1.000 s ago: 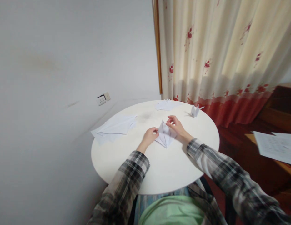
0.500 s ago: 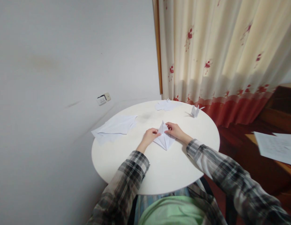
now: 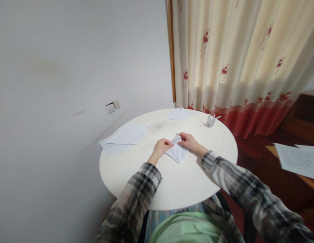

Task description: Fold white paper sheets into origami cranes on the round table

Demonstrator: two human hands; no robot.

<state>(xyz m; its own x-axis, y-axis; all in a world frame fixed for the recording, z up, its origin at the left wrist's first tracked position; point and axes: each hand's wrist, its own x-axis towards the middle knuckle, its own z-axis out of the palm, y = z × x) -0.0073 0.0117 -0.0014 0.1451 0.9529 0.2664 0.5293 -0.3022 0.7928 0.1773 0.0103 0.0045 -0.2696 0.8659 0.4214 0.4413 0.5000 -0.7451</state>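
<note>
A white folded paper (image 3: 178, 153) lies on the round white table (image 3: 172, 192), one corner pointing toward me and its upper flap standing up a little between my hands. From the left, my left hand (image 3: 162, 147) pinches the flap's edge between thumb and fingers. My right hand (image 3: 189, 141) grips the opposite edge the same way, its fingers curled near the top of the flap. Parts of the paper are hidden under the fingertips. A finished folded paper crane (image 3: 210, 120) stands beyond my right hand.
Several white paper sheets (image 3: 126, 135) lie at the table's left side. More paper pieces (image 3: 178, 114) are at the far edge. A wall with a socket (image 3: 110, 108) borders the left, a flowered curtain (image 3: 237, 67) the back. Printed sheets (image 3: 297, 158) rest on a wooden surface at right.
The top point of the paper flap has come down slightly and looks shorter, more bent over. Both hands keep nearly the same place and grip.
</note>
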